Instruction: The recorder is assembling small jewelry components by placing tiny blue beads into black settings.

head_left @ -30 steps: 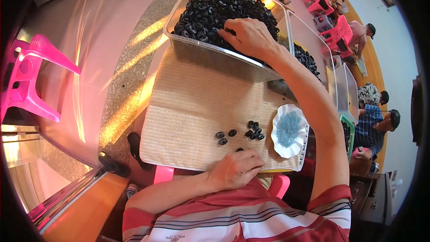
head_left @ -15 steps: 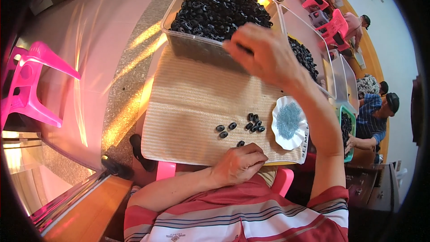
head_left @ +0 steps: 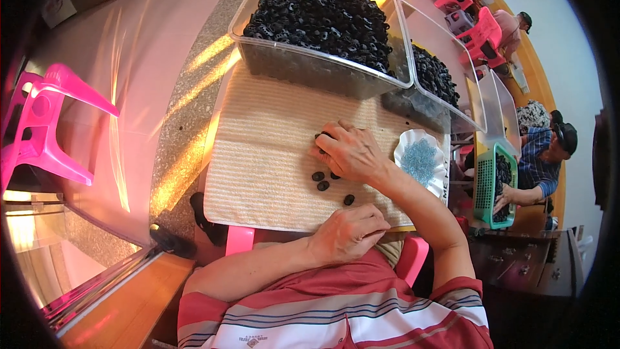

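Note:
My right hand (head_left: pixel 352 153) is over the middle of a cream ribbed cloth (head_left: pixel 258 155), its fingers pinched around small black oval pieces (head_left: pixel 322 136) that show dark at the fingertips. Just below it lie several more black oval pieces (head_left: pixel 323 185), partly covered by the hand. Nearer to me, a single black oval piece (head_left: pixel 349 200) rests by my left hand (head_left: pixel 349 234). That hand is curled closed at the cloth's front edge; whatever its fingers hold, if anything, is hidden. To the right stands a white scalloped dish (head_left: pixel 438 178) of tiny pale-blue beads (head_left: pixel 418 160).
A clear plastic bin (head_left: pixel 290 64) heaped with black pieces stands at the back, beside a second clear bin (head_left: pixel 420 105) of them. At the right a co-worker (head_left: pixel 542 161) reaches into a green basket (head_left: pixel 484 187). A pink stool (head_left: pixel 55 116) stands left.
My right hand has come down from the front rim of the large bin to the cloth, now covering part of the loose pieces. My left hand has stayed nearly still.

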`<action>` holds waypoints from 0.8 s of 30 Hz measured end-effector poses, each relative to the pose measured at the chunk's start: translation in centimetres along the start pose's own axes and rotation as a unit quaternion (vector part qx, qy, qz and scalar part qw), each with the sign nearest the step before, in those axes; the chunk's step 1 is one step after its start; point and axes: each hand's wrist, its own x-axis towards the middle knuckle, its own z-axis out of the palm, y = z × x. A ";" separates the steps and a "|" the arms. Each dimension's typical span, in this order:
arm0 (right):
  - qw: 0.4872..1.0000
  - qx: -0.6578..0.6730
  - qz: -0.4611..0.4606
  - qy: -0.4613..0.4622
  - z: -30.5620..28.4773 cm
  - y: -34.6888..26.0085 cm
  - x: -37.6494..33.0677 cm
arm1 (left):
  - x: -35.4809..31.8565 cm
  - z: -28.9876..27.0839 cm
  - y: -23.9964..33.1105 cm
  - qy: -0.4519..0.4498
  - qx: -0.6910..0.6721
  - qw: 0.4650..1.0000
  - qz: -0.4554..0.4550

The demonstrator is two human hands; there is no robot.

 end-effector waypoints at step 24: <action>0.997 0.043 0.009 0.066 -3.0 -0.7 -1.9 | 0.1 0.1 0.0 0.008 -0.001 1.000 0.020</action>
